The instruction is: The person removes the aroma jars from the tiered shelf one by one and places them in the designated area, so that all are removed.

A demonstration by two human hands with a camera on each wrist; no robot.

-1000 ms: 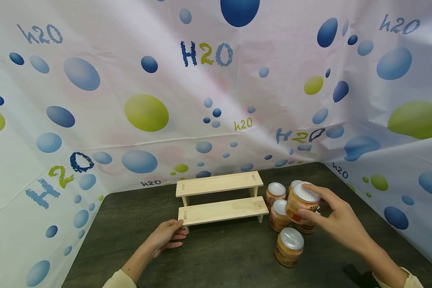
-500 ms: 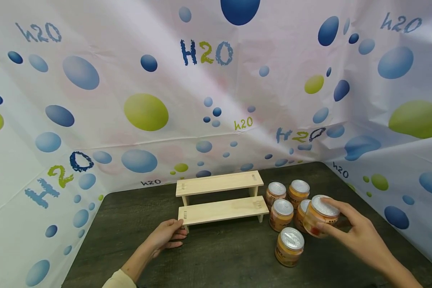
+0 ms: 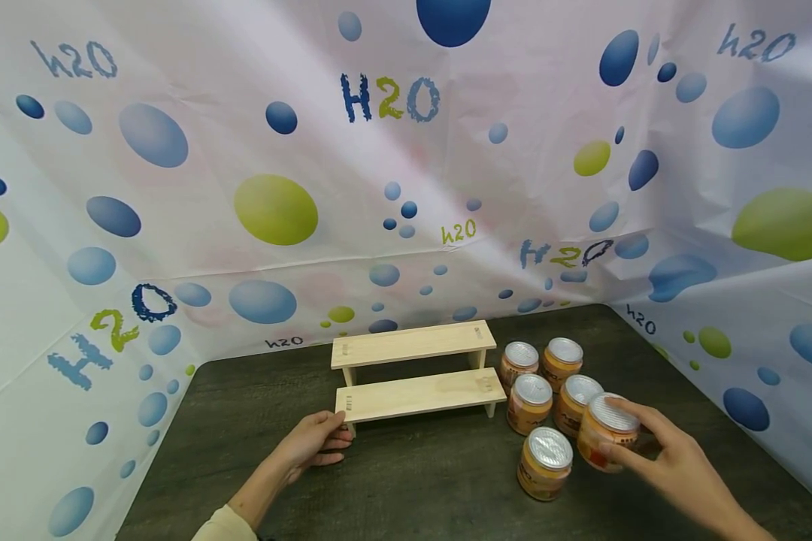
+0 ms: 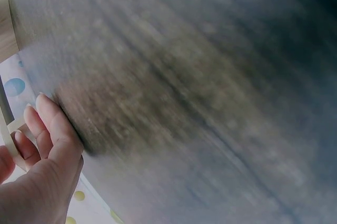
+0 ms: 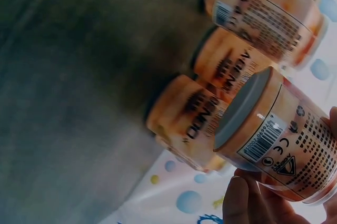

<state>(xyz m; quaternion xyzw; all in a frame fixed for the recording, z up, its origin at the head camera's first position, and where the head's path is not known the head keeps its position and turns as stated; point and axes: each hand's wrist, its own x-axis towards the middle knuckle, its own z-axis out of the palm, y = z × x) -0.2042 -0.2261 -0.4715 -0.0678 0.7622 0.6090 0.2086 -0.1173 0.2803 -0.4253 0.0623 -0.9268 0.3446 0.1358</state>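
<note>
My right hand [image 3: 680, 462] grips an orange-labelled jar [image 3: 607, 437] with a silver lid, thumb on its near side and fingers on the far side. In the right wrist view, the held jar's grey base and barcode [image 5: 263, 141] face the camera. Beside it stand more such jars, among them a front jar [image 3: 544, 464] and one just behind the held jar [image 3: 580, 407]. My left hand [image 3: 307, 447] holds the left front corner of a low wooden shelf [image 3: 419, 396], thumb on top, fingers below. In the left wrist view, the fingers [image 4: 52, 124] lie by the pale wood.
A taller wooden shelf [image 3: 413, 346] stands behind the low one. Three more jars, one of them a back jar [image 3: 562, 364], sit right of the shelves. Dark wood-grain table [image 3: 257, 406] meets a bubble-printed sheet [image 3: 352, 263] at the back and sides.
My right hand has carried the jar rightward over the other jars, then down and toward me, to the right of the front jar. The left hand has stayed at the shelf corner.
</note>
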